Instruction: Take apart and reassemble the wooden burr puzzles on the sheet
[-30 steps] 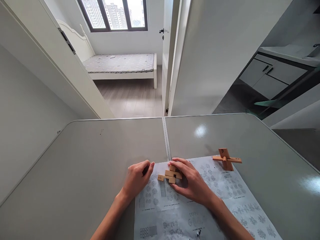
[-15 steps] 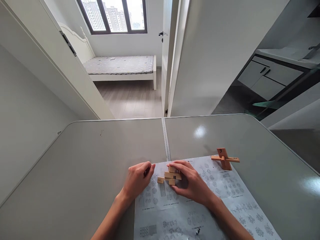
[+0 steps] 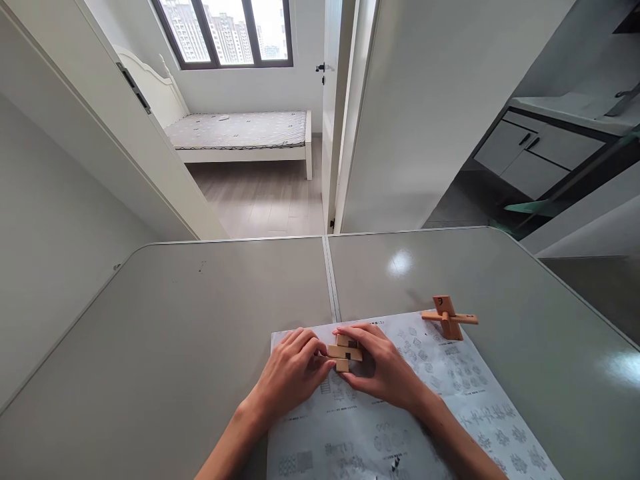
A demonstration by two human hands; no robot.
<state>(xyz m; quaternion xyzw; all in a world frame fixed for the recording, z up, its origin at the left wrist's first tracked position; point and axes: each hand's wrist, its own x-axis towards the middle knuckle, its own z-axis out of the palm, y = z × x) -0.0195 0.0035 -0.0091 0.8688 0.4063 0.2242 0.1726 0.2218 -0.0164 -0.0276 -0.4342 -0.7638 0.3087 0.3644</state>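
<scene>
Several small wooden puzzle blocks (image 3: 344, 353) are fitted together between my hands, low over the printed sheet (image 3: 360, 417). My right hand (image 3: 383, 363) grips this cluster from the right, thumb at the near side and fingers at the far side. From the left, my left hand (image 3: 295, 367) is closed at the cluster's left end, where a small marked block was visible before. Its fingers now cover that block. Dark marks show on some block faces. Off to the right, a cross-shaped wooden assembly (image 3: 447, 319) stands on the sheet's far edge, with a numeral on its upright piece.
The grey table (image 3: 150, 347) has a seam strip (image 3: 331, 280) down its middle. Diagrams cover the sheet. Beyond the table are an open door (image 3: 335, 120), a bed (image 3: 245, 130) and a window. A white cabinet (image 3: 540, 150) stands at the far right.
My left hand has moved right onto the left end of the wooden cluster, covering the small block there. My right hand keeps its grip and has barely moved.
</scene>
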